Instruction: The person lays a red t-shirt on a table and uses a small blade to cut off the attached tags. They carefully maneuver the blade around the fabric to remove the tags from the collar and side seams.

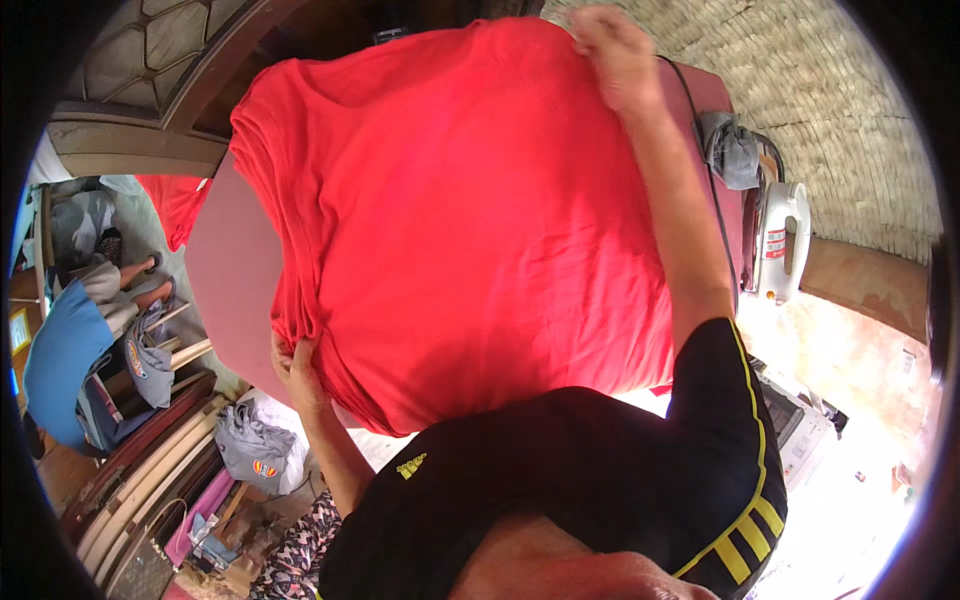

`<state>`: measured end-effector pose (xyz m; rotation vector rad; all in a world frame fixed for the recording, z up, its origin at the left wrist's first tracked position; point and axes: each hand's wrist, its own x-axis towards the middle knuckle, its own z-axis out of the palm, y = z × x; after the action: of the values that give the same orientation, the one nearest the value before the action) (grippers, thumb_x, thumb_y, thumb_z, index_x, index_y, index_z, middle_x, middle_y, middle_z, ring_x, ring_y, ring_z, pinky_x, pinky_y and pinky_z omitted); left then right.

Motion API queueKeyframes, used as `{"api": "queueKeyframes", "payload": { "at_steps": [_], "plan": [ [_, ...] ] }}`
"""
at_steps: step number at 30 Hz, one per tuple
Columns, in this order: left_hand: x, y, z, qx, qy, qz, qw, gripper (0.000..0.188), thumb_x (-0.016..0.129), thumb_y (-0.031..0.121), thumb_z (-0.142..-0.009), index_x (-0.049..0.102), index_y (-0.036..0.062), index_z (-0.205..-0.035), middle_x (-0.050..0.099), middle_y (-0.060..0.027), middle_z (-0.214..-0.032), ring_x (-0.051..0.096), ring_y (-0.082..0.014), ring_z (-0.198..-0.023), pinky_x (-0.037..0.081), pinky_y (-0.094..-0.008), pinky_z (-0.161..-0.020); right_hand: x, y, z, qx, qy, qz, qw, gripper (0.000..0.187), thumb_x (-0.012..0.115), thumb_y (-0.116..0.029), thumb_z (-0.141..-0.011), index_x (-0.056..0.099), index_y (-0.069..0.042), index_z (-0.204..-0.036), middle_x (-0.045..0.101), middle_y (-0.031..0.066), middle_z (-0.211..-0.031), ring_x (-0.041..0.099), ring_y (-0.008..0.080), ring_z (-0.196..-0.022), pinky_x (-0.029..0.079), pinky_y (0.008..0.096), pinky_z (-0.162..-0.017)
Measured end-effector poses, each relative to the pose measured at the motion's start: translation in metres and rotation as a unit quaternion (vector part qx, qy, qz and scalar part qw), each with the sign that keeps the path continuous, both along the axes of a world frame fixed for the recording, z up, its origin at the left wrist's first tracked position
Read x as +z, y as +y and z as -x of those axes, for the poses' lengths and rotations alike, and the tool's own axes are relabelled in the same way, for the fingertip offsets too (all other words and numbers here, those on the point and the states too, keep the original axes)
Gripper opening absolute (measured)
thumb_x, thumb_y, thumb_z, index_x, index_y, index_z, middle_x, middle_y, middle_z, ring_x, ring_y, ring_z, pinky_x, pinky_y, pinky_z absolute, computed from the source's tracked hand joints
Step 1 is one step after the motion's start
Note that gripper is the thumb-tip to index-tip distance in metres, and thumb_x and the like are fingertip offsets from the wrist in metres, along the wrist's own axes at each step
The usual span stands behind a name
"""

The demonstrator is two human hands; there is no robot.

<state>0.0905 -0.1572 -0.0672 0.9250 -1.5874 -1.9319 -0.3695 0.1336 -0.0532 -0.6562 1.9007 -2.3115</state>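
Red cloth (470,220) spreads between a left hand (298,372) pinching its near-left edge and a right hand (614,55) by its far-right corner, grip unclear.

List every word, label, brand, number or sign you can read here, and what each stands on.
No text reads clearly.
Red cloth: no print visible.
White iron: red label, too small to read.
Lower left grey cloth: orange emblem, lettering too small.
Grey cloth above it: orange emblem, too small.
Black shirt: yellow chest emblem, no readable lettering.
Dark object beyond the red cloth: pale marking, too small.
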Motion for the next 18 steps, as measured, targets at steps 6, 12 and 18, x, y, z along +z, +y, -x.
{"api": "queueKeyframes", "payload": {
  "at_steps": [6,12,18],
  "plan": [
    [0.001,-0.013,-0.014,-0.003,-0.077,-0.037,0.996,0.055,0.062,-0.002,-0.082,0.053,-0.0024,-0.136,0.064,-0.0118,-0.125,0.062,-0.0218,-0.115,0.047,-0.0361,-0.103,0.048,0.123,-0.024,-0.128,-0.031,-0.024,0.991,0.017,0.067,-0.015,-0.096,0.069,0.000,-0.100,0.061,-0.0010,-0.083,0.051,0.0076,-0.074,0.042,0.0236,-0.070],
    [0.000,-0.030,-0.010,-0.063,-0.087,-0.061,0.992,0.087,0.080,0.030,-0.075,0.040,-0.0003,-0.146,0.054,-0.0163,-0.137,0.057,-0.0285,-0.122,0.046,-0.0406,-0.104,0.086,0.203,0.079,-0.220,0.154,-0.548,0.792,0.050,0.067,-0.016,-0.093,0.048,-0.006,-0.138,0.052,0.0149,-0.125,0.055,0.0241,-0.107,0.043,0.0343,-0.091],
    [0.006,-0.028,-0.016,-0.066,-0.086,-0.023,0.994,0.090,0.081,0.032,-0.077,0.036,-0.0011,-0.148,0.050,-0.0171,-0.141,0.052,-0.0302,-0.127,0.042,-0.0432,-0.108,0.072,0.154,-0.036,-0.219,0.354,-0.608,0.676,0.048,0.065,-0.019,-0.093,0.054,-0.002,-0.137,0.061,0.0217,-0.134,0.058,0.0314,-0.124,0.044,0.0403,-0.108]
  ]
}}
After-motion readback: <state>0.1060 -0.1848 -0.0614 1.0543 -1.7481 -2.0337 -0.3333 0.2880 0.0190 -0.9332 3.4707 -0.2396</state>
